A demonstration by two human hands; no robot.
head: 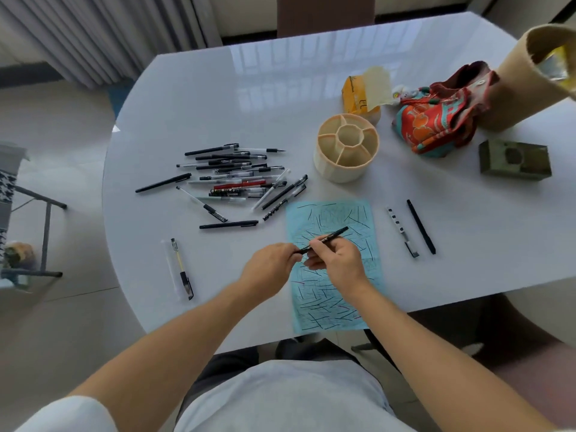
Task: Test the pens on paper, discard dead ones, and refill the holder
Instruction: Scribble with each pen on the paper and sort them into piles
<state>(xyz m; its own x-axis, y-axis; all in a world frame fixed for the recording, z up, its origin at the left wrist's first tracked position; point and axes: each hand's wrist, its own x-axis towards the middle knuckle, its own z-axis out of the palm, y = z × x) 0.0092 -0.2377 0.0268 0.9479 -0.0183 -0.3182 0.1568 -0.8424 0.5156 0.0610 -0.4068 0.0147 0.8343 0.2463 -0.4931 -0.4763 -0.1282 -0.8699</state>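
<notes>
Over the scribbled light-blue paper [333, 219] I hold a black pen [335, 234] with both hands. My right hand [338, 260] grips its middle, and my left hand [271, 263] pinches its near end. A pile of several pens [237, 179] lies to the left of the paper. The cream round pen holder [347, 148] with divided compartments stands behind the paper with no pens in it. Two pens [411, 227] lie to the right of the paper, and two more pens [179, 268] lie at the front left.
On the white table [218, 88], at the back right, are an orange packet [358, 95], a colourful cloth bag [436, 120], a tan cylinder [526, 76] and a green box [514, 160]. A chair frame [34, 213] stands on the left floor.
</notes>
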